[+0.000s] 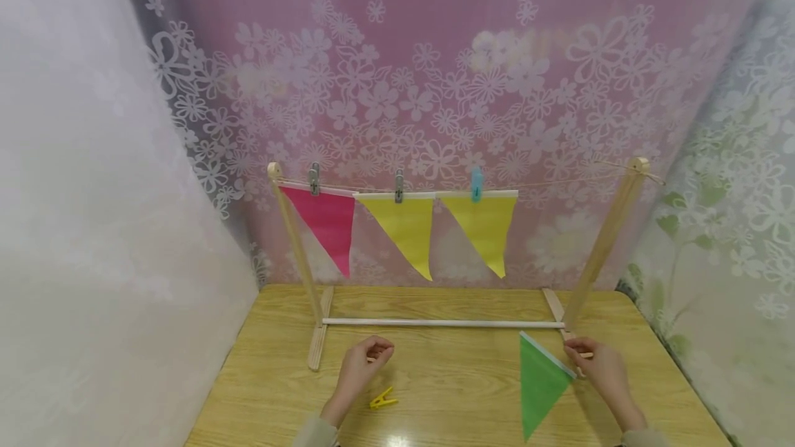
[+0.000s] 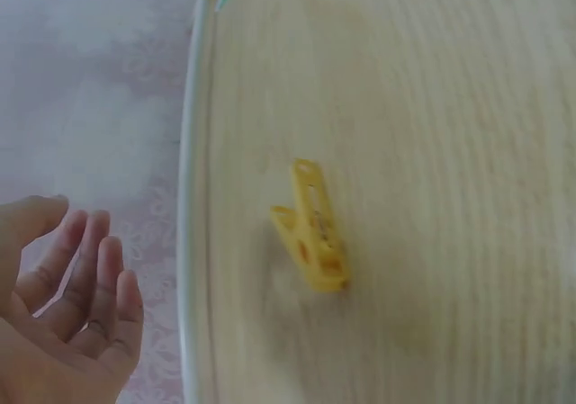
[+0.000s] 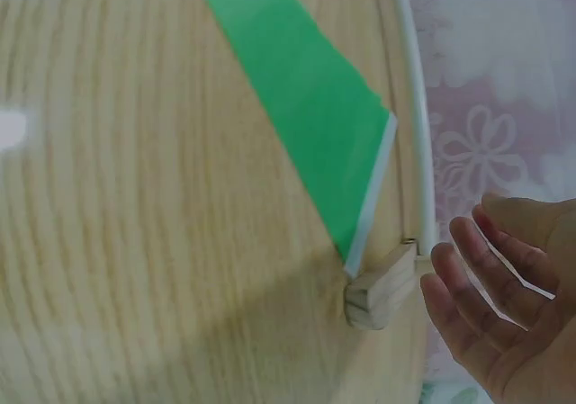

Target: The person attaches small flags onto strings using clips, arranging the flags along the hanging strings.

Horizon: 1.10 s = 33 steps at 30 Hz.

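My left hand [image 1: 362,368] hovers above the table with loosely bent fingers and holds nothing. Below it, to the right, a yellow clothespin [image 1: 382,401] lies on the wood; the left wrist view shows the clothespin [image 2: 315,233] on its side, apart from the fingers. A green triangular pennant [image 1: 540,386] with a white edge strip lies flat at the right. My right hand [image 1: 601,368] is beside its upper right corner, fingers relaxed and empty. In the right wrist view the pennant's corner [image 3: 346,246] reaches a wooden foot [image 3: 382,291].
A wooden stand with a left post [image 1: 297,247], a right post [image 1: 605,240] and a white bottom rod [image 1: 435,323] spans the table [image 1: 447,371]. From its string hang a pink pennant [image 1: 329,223] and two yellow pennants [image 1: 406,226], clipped by two grey clothespins [image 1: 315,181] and a blue one [image 1: 477,186].
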Each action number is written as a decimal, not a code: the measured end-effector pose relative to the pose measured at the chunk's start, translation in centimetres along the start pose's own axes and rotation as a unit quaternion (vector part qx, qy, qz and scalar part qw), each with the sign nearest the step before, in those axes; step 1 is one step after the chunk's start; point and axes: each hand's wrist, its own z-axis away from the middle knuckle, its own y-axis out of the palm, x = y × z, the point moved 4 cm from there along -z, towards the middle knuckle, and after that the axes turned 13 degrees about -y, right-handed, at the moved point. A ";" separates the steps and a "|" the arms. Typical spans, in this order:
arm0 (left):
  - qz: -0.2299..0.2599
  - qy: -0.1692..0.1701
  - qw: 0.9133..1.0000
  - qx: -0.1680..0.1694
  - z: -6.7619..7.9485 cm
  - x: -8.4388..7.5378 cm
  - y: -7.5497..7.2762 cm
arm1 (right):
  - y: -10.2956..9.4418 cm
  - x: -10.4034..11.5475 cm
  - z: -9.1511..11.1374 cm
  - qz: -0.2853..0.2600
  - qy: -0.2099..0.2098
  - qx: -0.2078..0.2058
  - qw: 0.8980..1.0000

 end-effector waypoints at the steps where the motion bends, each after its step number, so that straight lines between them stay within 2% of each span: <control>1: -0.007 -0.003 1.000 0.004 0.2 0.3 0.1 | 0.2 -0.2 0.1 0.003 0.000 0.003 1.000; 5: -0.036 0.002 0.999 0.021 0.9 1.4 0.6 | 0.8 -0.5 0.3 0.031 -0.003 0.022 0.999; 9: -0.078 0.003 0.996 0.037 1.6 2.3 0.9 | 1.4 -0.5 0.5 0.085 -0.023 0.027 0.996; 13: -0.138 -0.003 0.989 0.057 2.3 3.0 1.2 | 2.1 -0.9 0.7 0.113 -0.030 0.035 0.993; 17: -0.177 0.000 0.982 0.062 2.5 3.3 1.5 | 2.7 -1.2 0.6 0.126 -0.027 0.060 0.990; 25: -0.156 -0.024 0.984 0.076 2.7 3.7 1.9 | 3.6 -1.2 0.4 0.129 -0.007 0.114 0.985; 33: -0.175 -0.010 0.983 0.051 2.7 4.2 2.1 | 3.8 -0.9 0.4 0.119 -0.015 0.103 0.987</control>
